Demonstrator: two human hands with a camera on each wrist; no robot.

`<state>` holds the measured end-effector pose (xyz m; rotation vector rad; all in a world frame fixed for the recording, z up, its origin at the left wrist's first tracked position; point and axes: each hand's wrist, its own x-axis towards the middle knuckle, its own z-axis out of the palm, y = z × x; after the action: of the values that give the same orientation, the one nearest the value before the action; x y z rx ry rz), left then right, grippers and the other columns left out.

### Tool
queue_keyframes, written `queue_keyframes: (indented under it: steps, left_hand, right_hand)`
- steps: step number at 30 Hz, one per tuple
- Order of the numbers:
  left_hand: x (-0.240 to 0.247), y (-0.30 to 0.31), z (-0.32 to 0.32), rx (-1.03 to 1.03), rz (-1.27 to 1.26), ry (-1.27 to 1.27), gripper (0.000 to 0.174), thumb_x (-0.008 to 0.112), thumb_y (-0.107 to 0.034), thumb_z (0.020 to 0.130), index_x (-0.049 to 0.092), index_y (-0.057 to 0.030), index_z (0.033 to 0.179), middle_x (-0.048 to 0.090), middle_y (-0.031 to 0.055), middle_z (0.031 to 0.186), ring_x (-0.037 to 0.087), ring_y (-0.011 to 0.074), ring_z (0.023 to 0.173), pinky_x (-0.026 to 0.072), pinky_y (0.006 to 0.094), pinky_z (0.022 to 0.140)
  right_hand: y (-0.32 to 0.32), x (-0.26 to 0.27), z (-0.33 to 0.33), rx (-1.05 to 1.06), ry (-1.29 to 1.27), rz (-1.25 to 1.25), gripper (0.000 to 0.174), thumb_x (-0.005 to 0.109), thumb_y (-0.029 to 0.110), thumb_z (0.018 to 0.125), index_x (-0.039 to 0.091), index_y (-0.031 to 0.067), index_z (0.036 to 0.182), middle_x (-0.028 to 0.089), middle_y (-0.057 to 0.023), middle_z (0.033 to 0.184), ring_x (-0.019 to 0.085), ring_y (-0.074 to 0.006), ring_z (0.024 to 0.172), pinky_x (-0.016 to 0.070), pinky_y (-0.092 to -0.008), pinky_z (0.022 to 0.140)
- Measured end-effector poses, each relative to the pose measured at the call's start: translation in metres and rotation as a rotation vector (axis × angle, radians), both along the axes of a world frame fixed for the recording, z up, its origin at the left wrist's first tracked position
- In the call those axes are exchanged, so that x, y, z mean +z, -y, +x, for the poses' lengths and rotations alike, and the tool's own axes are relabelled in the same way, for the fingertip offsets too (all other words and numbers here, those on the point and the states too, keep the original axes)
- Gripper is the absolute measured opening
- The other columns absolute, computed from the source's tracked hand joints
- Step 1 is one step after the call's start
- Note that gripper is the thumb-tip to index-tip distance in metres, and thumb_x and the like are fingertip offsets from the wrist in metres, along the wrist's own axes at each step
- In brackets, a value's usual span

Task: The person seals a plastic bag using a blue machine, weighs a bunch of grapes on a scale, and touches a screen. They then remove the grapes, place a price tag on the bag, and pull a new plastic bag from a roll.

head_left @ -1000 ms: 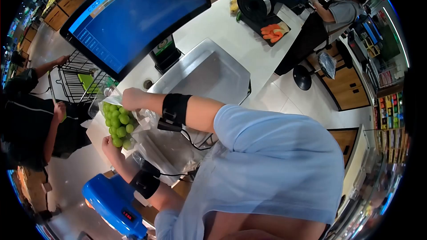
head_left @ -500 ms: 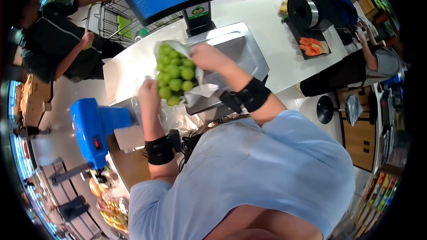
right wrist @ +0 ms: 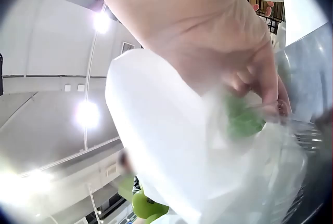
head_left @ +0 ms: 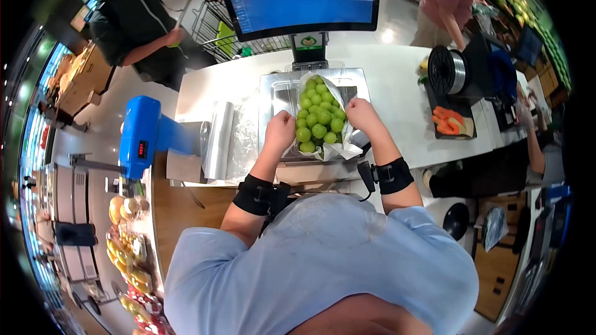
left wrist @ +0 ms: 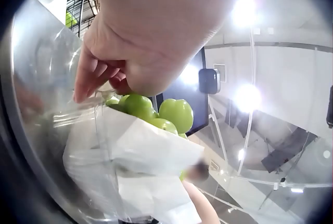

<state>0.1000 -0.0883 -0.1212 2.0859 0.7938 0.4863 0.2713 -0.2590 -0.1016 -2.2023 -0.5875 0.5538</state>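
A bunch of green grapes (head_left: 320, 115) lies in white paper (left wrist: 130, 156) inside a clear plastic box (left wrist: 78, 115), over the metal scale plate (head_left: 270, 96). On the left side, my left hand (head_left: 280, 129) pinches the box's edge with curled fingers (left wrist: 86, 81). My right hand (head_left: 365, 116) grips the opposite edge, its fingers (right wrist: 268, 86) bent over the plastic beside the paper. White paper hides most of the grapes in the right wrist view.
A screen (head_left: 301, 0) stands behind the scale. Left on the counter (head_left: 397, 80) are a roll of clear bags (head_left: 220, 139) and a blue machine (head_left: 146, 136). A black tray (head_left: 456, 133) with orange gloves (head_left: 448, 121) is at right. A person (head_left: 146, 22) stands beyond with a cart.
Both hands have carried the grapes from the counter's left side rightward over the scale plate. The head view has turned, bringing the screen and scale to the middle.
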Motion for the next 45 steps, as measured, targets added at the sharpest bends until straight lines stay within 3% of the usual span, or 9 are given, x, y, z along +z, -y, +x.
queue_keyframes:
  steps: [2,6,10,12,14,18,39,43,45]
  left_hand:
    - [0.001,-0.005,0.001,-0.028,-0.150,-0.096,0.022,0.053,-0.019,0.088,0.062,0.0017,0.087,0.065,0.0148,0.076,0.064,0.0204,0.067,0.0503,0.0320,0.061]
    - [0.003,-0.009,-0.012,0.086,-0.316,0.095,0.030,0.045,-0.018,0.093,0.061,0.0048,0.083,0.064,0.0126,0.070,0.063,0.0169,0.061,0.0480,0.0319,0.057]
    - [0.007,-0.020,-0.042,0.204,-0.116,0.134,0.025,0.043,-0.013,0.092,0.061,0.0027,0.089,0.054,0.0043,0.060,0.047,0.0114,0.050,0.0396,0.0279,0.050]
    - [0.003,-0.020,-0.052,0.248,-0.113,0.194,0.024,0.042,-0.012,0.092,0.061,0.0021,0.090,0.053,0.0029,0.061,0.046,0.0102,0.052,0.0387,0.0269,0.050]
    - [-0.005,-0.026,-0.059,0.286,-0.179,0.273,0.025,0.038,0.000,0.086,0.061,0.0011,0.095,0.054,0.0018,0.066,0.047,0.0094,0.058,0.0392,0.0245,0.053]
    - [-0.001,-0.017,-0.058,0.308,-0.225,0.493,0.031,0.035,0.007,0.077,0.061,0.0005,0.093,0.057,0.0036,0.073,0.049,0.0101,0.062,0.0405,0.0234,0.058]
    - [0.017,-0.006,-0.018,0.233,-0.146,0.470,0.022,0.041,-0.004,0.089,0.060,0.0006,0.099,0.053,0.0008,0.064,0.046,0.0079,0.055,0.0381,0.0235,0.051]
    - [0.040,-0.021,-0.005,0.136,-0.021,0.601,0.023,0.042,0.003,0.082,0.057,-0.0003,0.099,0.057,0.0042,0.079,0.050,0.0094,0.063,0.0414,0.0227,0.057]
    - [0.066,-0.028,-0.002,0.115,0.131,0.369,0.024,0.047,0.001,0.079,0.056,-0.0009,0.101,0.059,0.0079,0.090,0.054,0.0120,0.071,0.0453,0.0255,0.062]
  right_hand:
    - [0.000,-0.002,0.002,0.013,-0.062,0.024,0.022,0.056,0.021,0.082,0.058,0.0000,0.078,0.063,-0.0145,0.068,0.064,-0.0239,0.054,0.0517,-0.0344,0.053]
    - [0.031,0.001,0.016,-0.105,-0.293,0.240,0.037,0.056,0.034,0.090,0.056,-0.0010,0.080,0.064,-0.0109,0.073,0.060,-0.0161,0.052,0.0484,-0.0273,0.046]
    - [0.100,-0.063,0.070,-0.259,-0.187,0.341,0.029,0.049,0.024,0.093,0.055,-0.0012,0.079,0.059,-0.0097,0.062,0.056,-0.0153,0.048,0.0456,-0.0287,0.044]
    - [0.133,-0.114,0.088,-0.292,-0.095,0.158,0.032,0.049,0.026,0.092,0.056,-0.0014,0.077,0.059,-0.0144,0.060,0.058,-0.0242,0.050,0.0463,-0.0356,0.048]
    - [0.162,-0.169,0.092,-0.150,0.369,-0.087,0.035,0.048,0.029,0.092,0.057,-0.0015,0.077,0.059,-0.0209,0.065,0.059,-0.0356,0.060,0.0464,-0.0423,0.056]
    - [0.176,-0.192,0.032,-0.202,0.419,-0.102,0.035,0.049,0.032,0.091,0.056,0.0019,0.074,0.058,-0.0204,0.068,0.057,-0.0410,0.068,0.0449,-0.0475,0.061]
    - [0.176,-0.202,0.017,-0.268,0.527,-0.095,0.018,0.049,0.024,0.090,0.055,0.0076,0.086,0.062,-0.0169,0.078,0.059,-0.0397,0.073,0.0458,-0.0490,0.063]
    - [0.179,-0.211,0.021,-0.268,0.497,-0.104,0.013,0.049,0.020,0.087,0.055,0.0100,0.092,0.064,-0.0160,0.079,0.061,-0.0382,0.074,0.0469,-0.0482,0.064]
    - [0.179,-0.210,0.021,-0.263,0.506,-0.105,0.012,0.049,0.020,0.086,0.055,0.0107,0.093,0.064,-0.0156,0.078,0.061,-0.0379,0.074,0.0470,-0.0481,0.064]
